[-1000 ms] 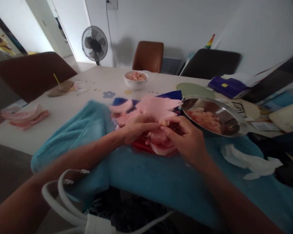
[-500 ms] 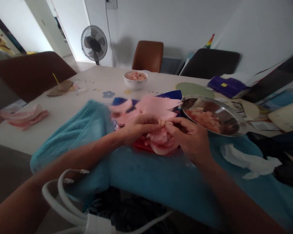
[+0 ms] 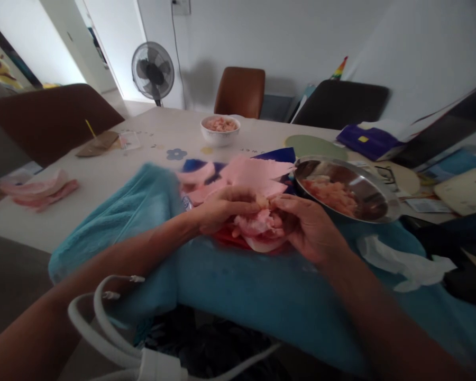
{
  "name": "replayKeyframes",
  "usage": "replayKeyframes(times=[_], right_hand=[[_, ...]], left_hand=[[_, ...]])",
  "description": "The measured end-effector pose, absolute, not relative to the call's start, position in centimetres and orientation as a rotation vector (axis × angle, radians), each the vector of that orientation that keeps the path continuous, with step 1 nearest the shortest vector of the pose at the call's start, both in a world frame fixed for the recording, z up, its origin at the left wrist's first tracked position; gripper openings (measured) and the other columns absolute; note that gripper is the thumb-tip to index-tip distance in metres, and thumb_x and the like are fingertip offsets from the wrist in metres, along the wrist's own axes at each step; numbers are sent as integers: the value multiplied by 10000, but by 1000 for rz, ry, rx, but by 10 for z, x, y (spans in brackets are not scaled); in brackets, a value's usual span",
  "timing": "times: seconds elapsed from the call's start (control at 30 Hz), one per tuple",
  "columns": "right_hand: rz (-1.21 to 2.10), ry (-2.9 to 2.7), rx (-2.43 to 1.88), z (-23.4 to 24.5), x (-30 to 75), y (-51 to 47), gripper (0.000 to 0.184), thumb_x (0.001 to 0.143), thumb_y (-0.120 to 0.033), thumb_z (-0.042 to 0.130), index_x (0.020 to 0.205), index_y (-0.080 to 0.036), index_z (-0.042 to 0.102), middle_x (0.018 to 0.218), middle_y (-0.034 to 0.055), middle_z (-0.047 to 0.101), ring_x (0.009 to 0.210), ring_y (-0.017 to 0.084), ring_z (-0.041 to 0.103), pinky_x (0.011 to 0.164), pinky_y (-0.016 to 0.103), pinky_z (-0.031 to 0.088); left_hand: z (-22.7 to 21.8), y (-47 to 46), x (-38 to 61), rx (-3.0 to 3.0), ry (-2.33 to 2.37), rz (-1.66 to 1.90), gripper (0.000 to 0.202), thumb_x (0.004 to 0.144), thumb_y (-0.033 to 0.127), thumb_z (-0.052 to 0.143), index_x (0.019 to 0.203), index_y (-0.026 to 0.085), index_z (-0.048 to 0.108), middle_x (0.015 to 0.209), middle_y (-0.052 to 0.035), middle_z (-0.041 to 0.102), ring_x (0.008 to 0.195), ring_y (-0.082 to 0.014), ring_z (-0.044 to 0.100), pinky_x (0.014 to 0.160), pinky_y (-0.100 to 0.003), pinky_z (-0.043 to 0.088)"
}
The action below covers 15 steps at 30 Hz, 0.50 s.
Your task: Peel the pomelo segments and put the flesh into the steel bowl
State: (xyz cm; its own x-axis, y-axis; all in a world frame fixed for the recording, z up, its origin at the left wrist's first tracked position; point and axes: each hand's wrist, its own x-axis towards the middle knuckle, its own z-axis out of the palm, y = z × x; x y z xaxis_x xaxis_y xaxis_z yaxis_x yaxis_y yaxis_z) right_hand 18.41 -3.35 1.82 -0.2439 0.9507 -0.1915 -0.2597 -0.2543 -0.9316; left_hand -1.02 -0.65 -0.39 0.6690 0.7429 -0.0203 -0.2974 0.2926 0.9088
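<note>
- Fingertips (image 3: pixel 262 201): both hands' tips are pinching together on one small pale morsel (image 3: pixel 266 201), frame centre.
- Left hand (image 3: pixel 222 209), right hand (image 3: pixel 309 227): meeting over a pink heap (image 3: pixel 257 225).
- Handling: small, probably slippery; pulling gently close to the heap is advisable.
- Steel bowl (image 3: pixel 365 203): sitting right of centre.
- Towel (image 3: pixel 238 286): lying beneath.

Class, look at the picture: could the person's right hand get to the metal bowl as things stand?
Probably yes: the metal bowl sits just beside the right hand, nothing between them, though that hand is pinching pink food.
</note>
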Motion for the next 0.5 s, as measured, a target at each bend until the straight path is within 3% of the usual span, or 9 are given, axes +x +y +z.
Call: replayKeyframes(times=[0.3,0.5], right_hand=[[1736,-1013,-969,16,193,-28,158,727,-305,831,746,-171,750,544,-20,598,488,73,535,432,144,471],[1627,-958,-979,23,195,-27,205,679,-312,875,728,-182,724,698,-27,658,467,45,493,365,148,403]], left_hand=[[2,-7,-8,1030,553,755,193,794,245,775,860,130,636,642,22,599,449,-87,535,379,-208,440],[-1,-7,-8,1029,555,755,256,765,271,809,875,135,623,659,31,599,446,-81,541,365,-201,448]])
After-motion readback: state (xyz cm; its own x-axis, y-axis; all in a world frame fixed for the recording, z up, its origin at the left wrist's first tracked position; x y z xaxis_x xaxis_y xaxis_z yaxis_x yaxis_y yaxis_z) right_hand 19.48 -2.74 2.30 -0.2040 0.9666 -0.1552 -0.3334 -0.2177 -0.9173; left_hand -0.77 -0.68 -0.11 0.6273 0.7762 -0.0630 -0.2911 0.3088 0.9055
